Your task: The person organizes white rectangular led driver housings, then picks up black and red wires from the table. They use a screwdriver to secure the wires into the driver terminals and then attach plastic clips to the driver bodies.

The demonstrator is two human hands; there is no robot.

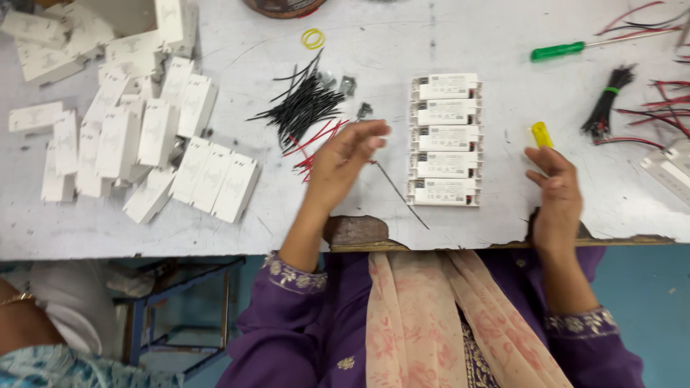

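Observation:
My left hand [343, 159] hovers over the white worktable [374, 50], fingers pinched on a thin black wire [399, 194] that trails down toward the table's front edge. Just behind it lie a bundle of short black wires [305, 104] and some red wires [316, 144]. To its right sits a column of several white rectangular driver boxes [445, 139] with labels up. My right hand [553, 190] is closed around a yellow-handled tool [540, 134], right of the boxes.
A heap of white plastic covers [144, 136] fills the left of the table. A green-handled screwdriver [568, 49], a tied black wire bundle [607, 108] and loose red wires [668, 93] lie at the right. A yellow rubber band [313, 38] lies at the back. Another person's arm [29, 316] is at lower left.

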